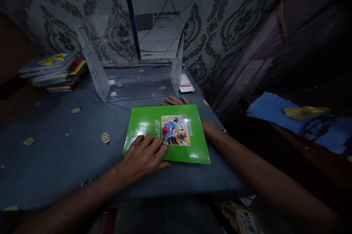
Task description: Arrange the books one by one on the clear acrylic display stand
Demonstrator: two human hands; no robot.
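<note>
Book [173, 129] on table [88, 160], before rack [98, 73]; pile [56, 70] left.

The book [172, 129] is bright green, the tablecloth [57, 157] blue-grey with yellow pineapples [105, 138], the wall [233, 18] dark-on-grey damask.

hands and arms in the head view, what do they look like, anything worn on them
The left hand is bare: no glove, and no ring that I can make out. The left forearm and right forearm show no sleeve or watch. The green book hides most of the right hand.
</note>
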